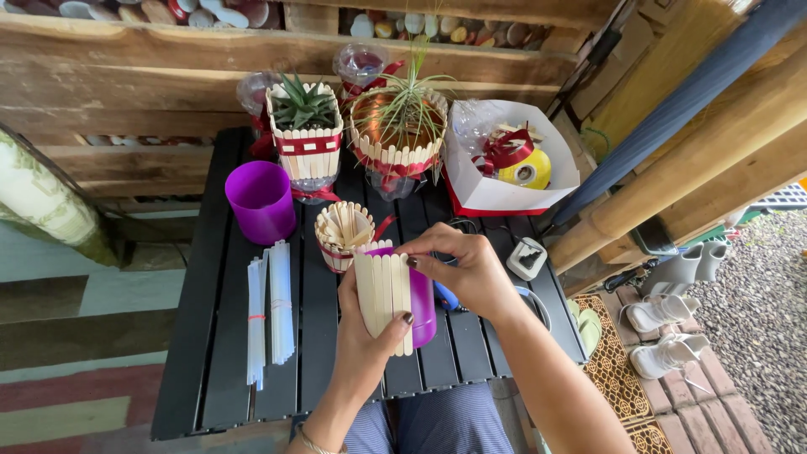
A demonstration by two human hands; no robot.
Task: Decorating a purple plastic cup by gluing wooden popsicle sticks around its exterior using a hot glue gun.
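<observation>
On the left of the black slatted table [210, 336], a bundle of pale glue sticks [269, 307] lies with its long axis running near to far, well apart from the hands. Just beyond it stands an empty purple cup [262, 200], upright and open at the top. Right of that, a small holder of craft sticks [342, 234] sits near the middle of the table, and behind it two stick-clad planters [307, 139] hold green plants.

The left hand [370, 332] comes up from the near edge and is closed around a second purple cup [420, 307], gripping it above the table, thumb across the front. A row of flat wooden sticks [383, 294] lies side by side against the cup's left face, their long axes parallel to the cup's own, running near to far and leaning slightly. The cup seems to point its mouth away from the person, though the fingers hide the rim.

The right hand [462, 269] sits just right of and beyond the cup, fingers curled and pinched onto the far ends of the sticks; it touches them at the top, so it is as close to the cup as the left.

Further right lie a small grey device [526, 257] and, at the far right corner, a white box [555, 181] holding a wrapped yellow thing.
</observation>
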